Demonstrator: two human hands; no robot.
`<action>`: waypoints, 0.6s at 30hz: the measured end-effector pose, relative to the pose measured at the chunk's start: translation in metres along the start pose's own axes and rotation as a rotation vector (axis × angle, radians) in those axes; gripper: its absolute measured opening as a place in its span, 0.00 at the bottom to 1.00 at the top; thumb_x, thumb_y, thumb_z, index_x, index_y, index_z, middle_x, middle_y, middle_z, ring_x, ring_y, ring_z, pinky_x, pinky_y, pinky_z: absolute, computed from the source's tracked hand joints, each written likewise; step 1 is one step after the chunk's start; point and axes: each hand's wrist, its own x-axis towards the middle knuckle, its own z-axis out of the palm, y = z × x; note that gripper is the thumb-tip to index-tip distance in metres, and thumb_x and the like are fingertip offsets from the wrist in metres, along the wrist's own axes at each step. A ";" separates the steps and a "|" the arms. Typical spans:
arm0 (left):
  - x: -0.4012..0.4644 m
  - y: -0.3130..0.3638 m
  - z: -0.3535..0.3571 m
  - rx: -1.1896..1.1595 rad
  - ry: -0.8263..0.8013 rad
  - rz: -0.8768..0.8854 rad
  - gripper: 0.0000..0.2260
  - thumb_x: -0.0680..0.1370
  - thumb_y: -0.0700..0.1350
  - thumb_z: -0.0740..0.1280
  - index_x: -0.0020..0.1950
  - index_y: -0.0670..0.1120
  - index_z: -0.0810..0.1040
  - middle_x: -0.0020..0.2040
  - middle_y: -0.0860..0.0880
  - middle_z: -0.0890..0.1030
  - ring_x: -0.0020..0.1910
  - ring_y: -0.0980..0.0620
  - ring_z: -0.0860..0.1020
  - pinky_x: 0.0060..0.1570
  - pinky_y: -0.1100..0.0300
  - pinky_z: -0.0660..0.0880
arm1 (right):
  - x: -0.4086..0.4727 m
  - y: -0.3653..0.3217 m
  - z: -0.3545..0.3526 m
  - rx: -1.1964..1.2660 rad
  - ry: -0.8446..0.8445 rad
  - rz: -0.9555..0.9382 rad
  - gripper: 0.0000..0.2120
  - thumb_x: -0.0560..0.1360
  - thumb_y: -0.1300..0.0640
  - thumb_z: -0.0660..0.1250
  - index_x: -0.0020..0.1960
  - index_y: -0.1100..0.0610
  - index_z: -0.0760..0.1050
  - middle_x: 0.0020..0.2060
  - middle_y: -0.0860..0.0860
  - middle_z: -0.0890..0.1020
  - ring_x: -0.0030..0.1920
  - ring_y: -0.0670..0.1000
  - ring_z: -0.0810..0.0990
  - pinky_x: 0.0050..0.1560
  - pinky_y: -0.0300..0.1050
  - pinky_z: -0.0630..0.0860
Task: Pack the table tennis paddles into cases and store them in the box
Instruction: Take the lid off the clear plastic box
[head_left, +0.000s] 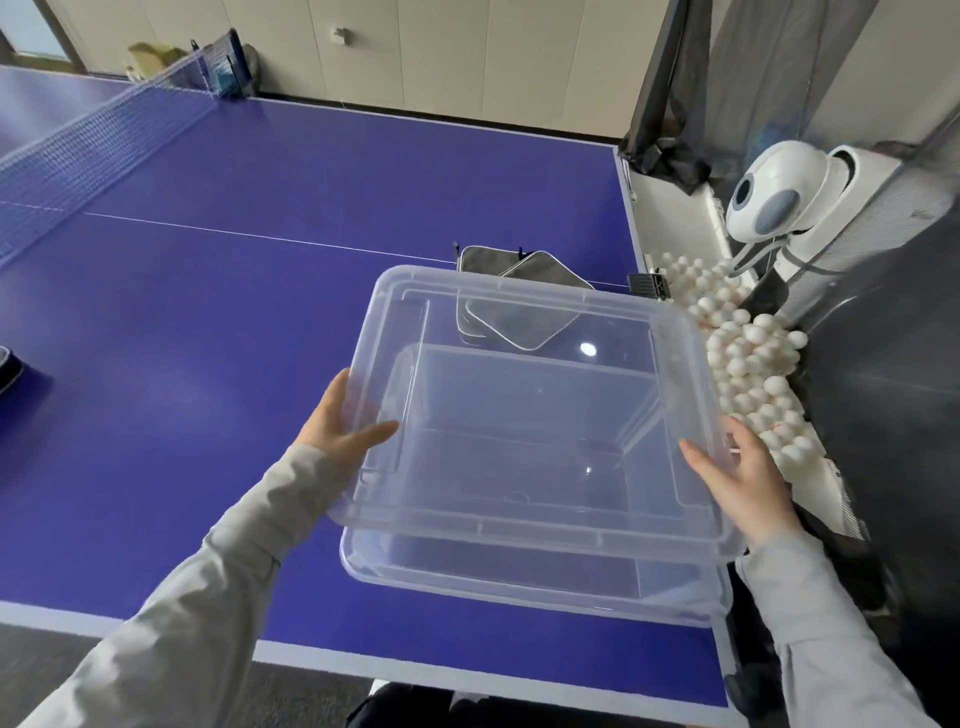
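Both hands hold a clear plastic lid (535, 364) above a clear plastic box (519, 582). The lid is a flat rectangle with rounded corners and a raised rim, smooth and glossy, and it carries two small light reflections. The left hand (340, 421) grips its left edge, with the thumb lying on top and the other fingers under the rim. The right hand (737, 467) grips the right edge in the same way. Both arms wear light grey fabric sleeves (208, 597).

The box stands on the bench (260, 312) near its front right corner; its walls are transparent, and nothing shows inside it. Just behind the box, two grey paddle cases (519, 291) lie on the bench, one overlapping the other. They look soft, with rounded corners and a lighter trim, and they are seen partly through the lid.

The bench surface is matte blue with thin white lines, and a mesh net (104, 124) crosses it at the far left. To the right of the bench, many small white balls (748, 374) fill a tray, beside a rounded white machine (779, 192).
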 end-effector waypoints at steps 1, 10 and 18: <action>0.004 0.007 -0.004 -0.019 0.005 -0.020 0.30 0.64 0.48 0.72 0.65 0.51 0.68 0.46 0.48 0.79 0.37 0.52 0.80 0.41 0.59 0.77 | 0.006 -0.007 0.003 0.036 -0.007 0.002 0.28 0.73 0.52 0.70 0.70 0.56 0.66 0.66 0.54 0.73 0.64 0.53 0.71 0.65 0.46 0.66; 0.066 0.027 -0.073 0.009 0.250 -0.088 0.25 0.69 0.36 0.74 0.64 0.45 0.72 0.36 0.47 0.75 0.17 0.57 0.71 0.17 0.68 0.66 | 0.053 -0.084 0.068 0.040 0.077 -0.014 0.28 0.70 0.49 0.73 0.65 0.58 0.70 0.52 0.53 0.78 0.55 0.55 0.77 0.60 0.48 0.71; 0.157 0.008 -0.182 0.116 0.324 -0.121 0.20 0.65 0.44 0.78 0.53 0.46 0.76 0.36 0.52 0.77 0.17 0.58 0.73 0.17 0.67 0.68 | 0.089 -0.173 0.171 0.066 0.101 -0.004 0.22 0.66 0.48 0.76 0.54 0.57 0.75 0.44 0.52 0.82 0.47 0.54 0.80 0.46 0.42 0.72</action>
